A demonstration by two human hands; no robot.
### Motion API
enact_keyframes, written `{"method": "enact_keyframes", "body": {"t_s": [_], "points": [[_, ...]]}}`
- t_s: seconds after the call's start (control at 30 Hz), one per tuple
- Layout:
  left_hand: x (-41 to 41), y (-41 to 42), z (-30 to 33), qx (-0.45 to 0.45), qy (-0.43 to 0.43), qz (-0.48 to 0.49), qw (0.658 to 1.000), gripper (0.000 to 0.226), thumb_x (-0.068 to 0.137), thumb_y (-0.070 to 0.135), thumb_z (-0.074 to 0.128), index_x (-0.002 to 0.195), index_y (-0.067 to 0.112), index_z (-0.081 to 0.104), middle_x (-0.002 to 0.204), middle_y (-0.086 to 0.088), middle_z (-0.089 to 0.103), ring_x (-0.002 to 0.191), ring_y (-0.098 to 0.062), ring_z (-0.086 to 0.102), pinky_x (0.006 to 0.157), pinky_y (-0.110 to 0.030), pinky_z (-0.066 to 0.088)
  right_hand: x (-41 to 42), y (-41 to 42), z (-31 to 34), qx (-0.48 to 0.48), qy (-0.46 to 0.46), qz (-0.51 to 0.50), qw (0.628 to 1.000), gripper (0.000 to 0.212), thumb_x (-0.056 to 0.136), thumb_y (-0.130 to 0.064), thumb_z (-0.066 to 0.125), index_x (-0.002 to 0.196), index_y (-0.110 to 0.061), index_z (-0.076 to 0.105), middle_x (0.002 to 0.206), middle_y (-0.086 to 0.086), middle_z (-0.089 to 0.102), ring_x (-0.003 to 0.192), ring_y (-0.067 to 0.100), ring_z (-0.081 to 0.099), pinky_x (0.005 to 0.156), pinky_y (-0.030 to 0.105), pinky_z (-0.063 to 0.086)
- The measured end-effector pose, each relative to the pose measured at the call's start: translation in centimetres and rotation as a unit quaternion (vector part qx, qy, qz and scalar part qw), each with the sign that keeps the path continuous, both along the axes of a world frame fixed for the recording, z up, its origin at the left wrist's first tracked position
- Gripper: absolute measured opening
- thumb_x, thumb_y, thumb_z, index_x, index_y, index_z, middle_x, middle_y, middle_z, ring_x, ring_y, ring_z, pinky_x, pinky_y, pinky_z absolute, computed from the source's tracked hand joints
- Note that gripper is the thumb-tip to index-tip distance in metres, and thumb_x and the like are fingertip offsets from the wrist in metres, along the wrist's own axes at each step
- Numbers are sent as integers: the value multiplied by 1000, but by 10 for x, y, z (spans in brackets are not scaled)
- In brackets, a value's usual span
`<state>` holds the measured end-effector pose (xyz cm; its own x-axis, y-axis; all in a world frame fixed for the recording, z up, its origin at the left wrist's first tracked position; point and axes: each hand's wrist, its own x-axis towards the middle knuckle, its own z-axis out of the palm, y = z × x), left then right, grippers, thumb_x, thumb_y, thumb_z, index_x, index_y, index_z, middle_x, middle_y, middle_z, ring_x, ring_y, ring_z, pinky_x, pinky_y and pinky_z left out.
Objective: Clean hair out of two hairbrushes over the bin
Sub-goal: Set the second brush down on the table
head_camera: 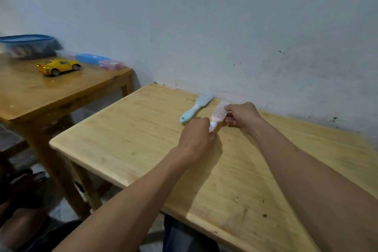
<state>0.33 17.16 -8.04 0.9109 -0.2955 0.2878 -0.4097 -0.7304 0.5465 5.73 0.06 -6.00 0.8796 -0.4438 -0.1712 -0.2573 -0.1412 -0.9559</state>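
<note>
A pink hairbrush [219,113] is held just above the light wooden table [126,129], near the wall. My left hand [198,133] is closed around its white handle. My right hand [241,115] grips the bristle head from the right side. A light blue hairbrush [195,108] lies flat on the table just left of the pink one, its head touching the wall. No bin is in view.
A darker wooden table [41,92] stands to the left, carrying a yellow toy car [59,66], a blue-lidded container [28,45] and small blue and pink boxes [100,60]. A gap separates the two tables. Dark shapes lie on the floor at lower left.
</note>
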Motion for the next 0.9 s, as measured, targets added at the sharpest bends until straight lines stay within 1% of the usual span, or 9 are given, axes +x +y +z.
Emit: {"method": "enact_keyframes", "body": {"t_s": [0.13, 0.3, 0.4, 0.47, 0.53, 0.63, 0.7, 0.8, 0.9], "points": [[17, -8, 1, -26, 23, 8, 999, 14, 88, 19, 64, 84, 5, 64, 80, -8, 59, 76, -27, 60, 56, -33, 33, 18, -5, -1, -22, 5, 1, 1000, 13, 91, -11, 67, 90, 2, 66, 88, 19, 75, 59, 24, 68, 59, 33, 59], [36, -19, 2, -15, 27, 38, 999, 17, 88, 21, 60, 75, 12, 53, 95, -14, 63, 86, -29, 60, 50, -32, 24, 39, -11, -3, -45, 9, -9, 999, 16, 91, -11, 66, 92, 5, 68, 83, 20, 75, 58, 24, 68, 64, 35, 63], [43, -26, 3, 3, 20, 48, 999, 18, 89, 21, 58, 75, 13, 50, 96, -15, 64, 88, -29, 61, 50, -32, 24, 49, -16, -3, -55, 9, -18, 998, 18, 91, -11, 65, 93, 6, 70, 85, 20, 76, 60, 25, 69, 74, 40, 65], [48, -31, 3, 5, 13, 47, 999, 19, 89, 20, 58, 74, 12, 50, 97, -17, 65, 89, -31, 61, 54, -33, 29, 54, -17, -2, -72, 13, -25, 997, 19, 91, -11, 64, 94, 6, 71, 83, 20, 77, 59, 26, 70, 76, 40, 65], [51, -35, 4, 7, 9, 48, 999, 18, 91, 19, 57, 76, 12, 52, 99, -18, 64, 90, -32, 62, 60, -34, 36, 59, -18, 0, -98, 20, -28, 995, 20, 91, -12, 64, 95, 6, 72, 80, 18, 77, 59, 26, 71, 75, 39, 65], [56, -37, 6, 9, 0, 43, 999, 18, 95, 19, 56, 79, 10, 55, 103, -17, 63, 93, -32, 61, 69, -35, 42, 65, -20, 0, -145, 27, -32, 988, 24, 92, -17, 65, 94, 6, 72, 85, 17, 78, 55, 25, 68, 69, 35, 61], [59, -38, 7, 6, 1, 39, 999, 17, 96, 17, 56, 82, 7, 59, 104, -17, 63, 94, -31, 61, 73, -37, 46, 69, -22, -1, -176, 33, -33, 983, 27, 92, -21, 66, 96, 5, 73, 86, 17, 78, 53, 25, 66, 72, 38, 62], [62, -38, 7, 6, 2, 42, 999, 18, 96, 15, 56, 91, 1, 66, 105, -18, 63, 98, -32, 61, 79, -39, 48, 75, -24, -3, -183, 39, -36, 982, 30, 92, -22, 67, 100, 6, 75, 86, 20, 79, 54, 26, 66, 78, 43, 63], [59, -38, 10, 10, -11, 30, 999, 18, 96, 13, 55, 98, 3, 69, 104, -18, 63, 101, -31, 58, 84, -42, 49, 76, -26, -5, -178, 40, -41, 982, 29, 91, -22, 69, 98, 6, 75, 82, 20, 78, 54, 26, 65, 75, 44, 63]]}}
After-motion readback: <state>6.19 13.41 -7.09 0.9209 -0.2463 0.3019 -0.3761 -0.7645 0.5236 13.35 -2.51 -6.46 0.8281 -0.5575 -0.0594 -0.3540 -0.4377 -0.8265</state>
